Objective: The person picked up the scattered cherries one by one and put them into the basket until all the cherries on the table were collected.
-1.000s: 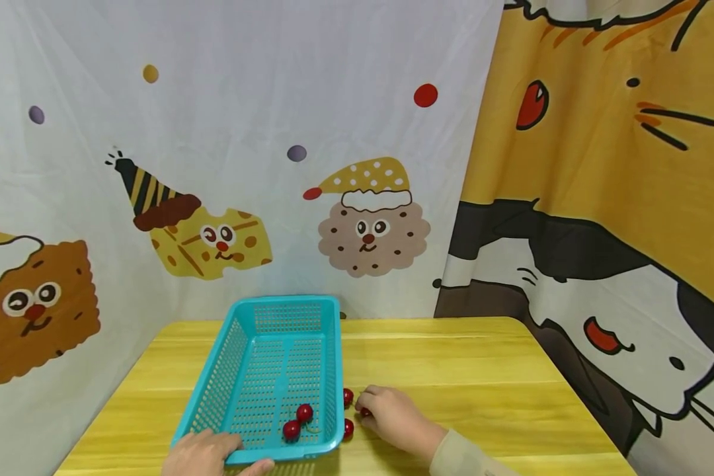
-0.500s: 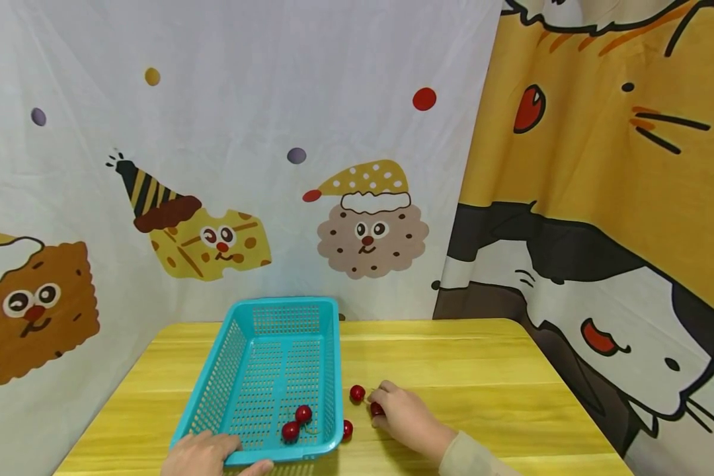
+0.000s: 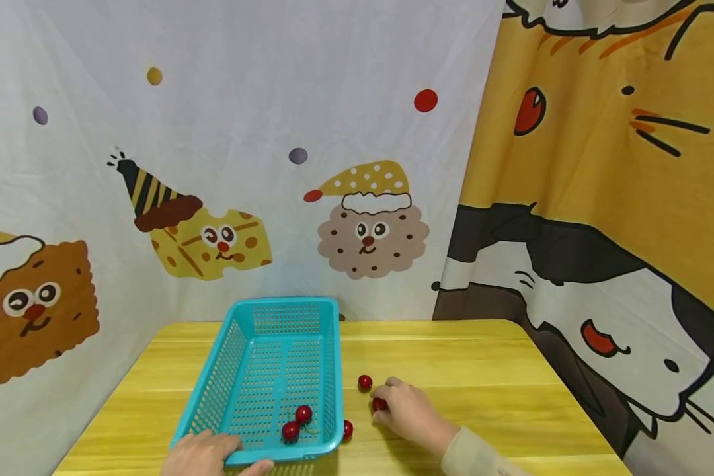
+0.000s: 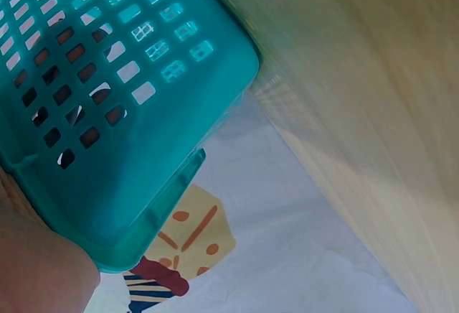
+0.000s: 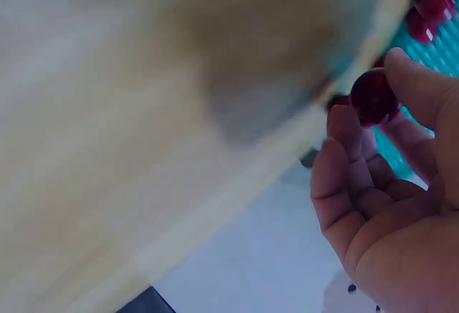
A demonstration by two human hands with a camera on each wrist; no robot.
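Note:
My left hand (image 3: 199, 455) grips the near left corner of a turquoise plastic basket (image 3: 340, 370), fingers over the rim and thumb along the near edge. The left wrist view shows the perforated basket wall (image 4: 158, 148) close up, with part of the hand at lower left. Right of the basket, my right hand (image 3: 409, 411) pinches a dark red cherry (image 5: 374, 97) between thumb and fingers. Just beyond the fingertips is another cherry (image 3: 365, 383). One more cherry (image 3: 348, 430) lies against the basket's right side, partly hidden by it. Inside, two cherries (image 3: 297, 423) with a stem rest near the front.
The basket stands on a yellow wood-grain table (image 3: 452, 370), whose far edge meets a white cloth (image 3: 232, 99) printed with cartoon snacks. A curtain (image 3: 601, 165) with cartoon animals hangs on the right.
My right hand has drawn slightly right, away from the basket, with the pinched cherry. The cherry beyond the fingertips has shifted right and away from the basket side. The left hand stays put.

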